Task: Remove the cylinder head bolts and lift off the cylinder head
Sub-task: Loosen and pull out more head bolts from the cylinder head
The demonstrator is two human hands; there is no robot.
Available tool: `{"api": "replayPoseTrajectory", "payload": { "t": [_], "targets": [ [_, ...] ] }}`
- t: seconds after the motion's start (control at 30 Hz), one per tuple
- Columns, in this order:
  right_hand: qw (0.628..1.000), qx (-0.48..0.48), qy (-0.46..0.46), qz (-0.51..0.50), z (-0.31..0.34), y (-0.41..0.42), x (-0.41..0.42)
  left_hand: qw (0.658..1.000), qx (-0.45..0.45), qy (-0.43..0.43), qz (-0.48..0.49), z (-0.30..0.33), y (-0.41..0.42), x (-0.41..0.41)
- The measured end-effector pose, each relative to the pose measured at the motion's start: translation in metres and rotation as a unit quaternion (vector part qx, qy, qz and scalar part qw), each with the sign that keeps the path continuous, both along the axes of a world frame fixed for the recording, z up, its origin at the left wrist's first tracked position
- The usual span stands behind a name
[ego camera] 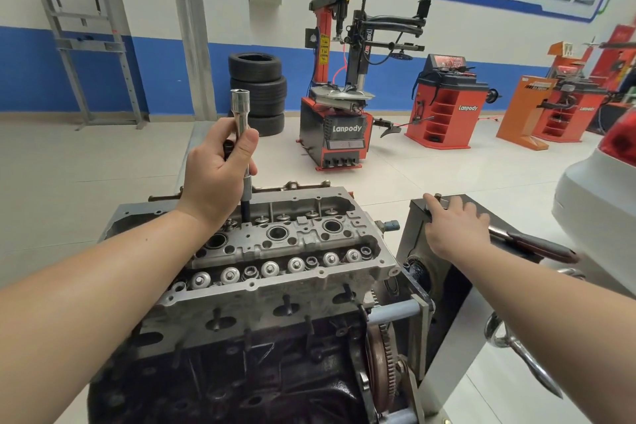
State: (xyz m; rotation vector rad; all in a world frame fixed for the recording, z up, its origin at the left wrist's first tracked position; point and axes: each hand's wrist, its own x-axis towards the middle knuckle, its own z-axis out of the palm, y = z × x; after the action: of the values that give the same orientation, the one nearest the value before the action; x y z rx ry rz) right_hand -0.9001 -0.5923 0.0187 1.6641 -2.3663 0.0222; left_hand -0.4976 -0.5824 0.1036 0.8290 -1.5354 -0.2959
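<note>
A grey aluminium cylinder head point(275, 282) sits on a dark engine block point(241, 372) mounted on a stand. My left hand point(216, 175) grips a long chrome socket extension point(241, 113) held upright, its dark lower end point(246, 212) standing in a bolt hole along the head's far row. My right hand point(454, 224) rests with fingers spread on top of the grey metal stand plate point(409, 244) to the right of the head. Valve springs and three round spark plug wells show on the head's top face.
A toothed flywheel point(382, 365) sits at the block's right end. A red-handled tool point(537, 244) lies on the stand behind my right wrist. On the floor beyond stand stacked tyres point(258, 89), a red tyre changer point(337, 127) and wheel balancers point(447, 107). A white car point(599, 203) is at the right.
</note>
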Motion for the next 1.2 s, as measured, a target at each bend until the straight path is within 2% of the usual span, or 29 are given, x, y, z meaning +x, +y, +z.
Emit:
{"api": "replayPoseTrajectory", "payload": {
  "t": [0.23,0.37,0.43,0.53,0.6,0.67,0.77,0.93,1.1,1.2],
  "targets": [
    [0.991,-0.055,0.002,0.118,-0.002,0.007,0.002,1.0,0.002,-0.001,-0.006,0.001,0.003,0.001],
    [0.969,-0.097,-0.115,0.195,0.029,0.005,0.016,1.0,0.008,-0.004,-0.007,0.0,0.003,0.001],
    [0.935,-0.155,-0.207,0.242,0.066,0.004,0.039,1.0,0.014,0.0,-0.011,-0.001,0.001,0.002],
    [0.849,-0.199,-0.403,0.278,0.134,0.008,0.091,1.0,0.016,-0.003,-0.016,-0.002,-0.001,0.003],
    [0.792,-0.141,-0.525,0.278,0.177,0.014,0.126,1.0,0.02,-0.003,-0.018,-0.001,-0.001,0.004],
    [0.769,-0.066,-0.568,0.286,0.211,0.022,0.16,0.999,0.024,-0.002,-0.021,-0.001,-0.001,0.005],
    [0.774,-0.008,-0.544,0.324,0.24,0.03,0.203,0.999,0.028,0.001,-0.021,-0.001,0.0,0.005],
    [0.781,0.019,-0.513,0.357,0.264,0.04,0.252,0.999,0.036,-0.01,-0.014,-0.002,0.0,0.006],
    [0.841,0.036,-0.413,0.348,0.277,0.043,0.268,0.999,0.04,-0.018,-0.023,0.0,0.002,0.006],
    [0.854,0.055,-0.398,0.329,0.279,0.039,0.269,0.999,0.035,-0.029,-0.024,0.001,0.002,0.006]
  ]
}}
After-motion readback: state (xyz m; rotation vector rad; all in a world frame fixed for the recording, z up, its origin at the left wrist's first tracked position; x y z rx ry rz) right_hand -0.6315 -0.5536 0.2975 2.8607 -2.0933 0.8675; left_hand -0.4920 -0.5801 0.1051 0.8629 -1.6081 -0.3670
